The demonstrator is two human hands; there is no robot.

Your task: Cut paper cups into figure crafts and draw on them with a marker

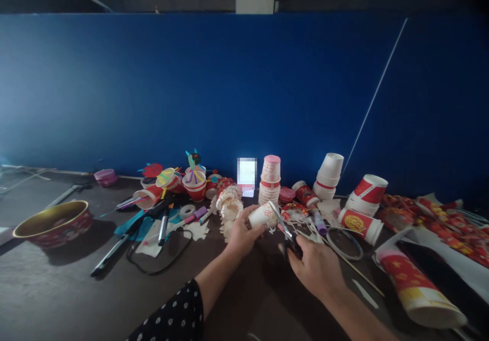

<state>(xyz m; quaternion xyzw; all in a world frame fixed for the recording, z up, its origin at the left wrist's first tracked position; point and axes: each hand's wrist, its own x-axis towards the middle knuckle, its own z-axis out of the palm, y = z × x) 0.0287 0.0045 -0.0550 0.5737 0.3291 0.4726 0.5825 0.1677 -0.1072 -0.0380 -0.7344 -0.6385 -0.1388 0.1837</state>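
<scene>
My left hand (pixel 244 234) is wrapped round a white paper cup (pixel 260 217) with red drawing on it, tipped on its side. In my right hand (pixel 317 265) is a pair of scissors (pixel 287 235) with dark handles, its blades at the cup's right end. Whether the blades are in the paper I cannot make out. Just behind the cup rises a stack of paper cups (pixel 269 186) with a pink top. Left of it lie curled cut paper cups (pixel 229 206) with fringed edges.
A gold-rimmed bowl (pixel 53 226) stands at the left. Several pens, a marker (pixel 163 226) and decorated cups (pixel 195 184) lie between. At the right are stacked cups (pixel 367 194), a red cup (pixel 422 290), a dark phone-like slab (pixel 443 275) and red wrappers. A blue wall (pixel 244 86) closes off the back.
</scene>
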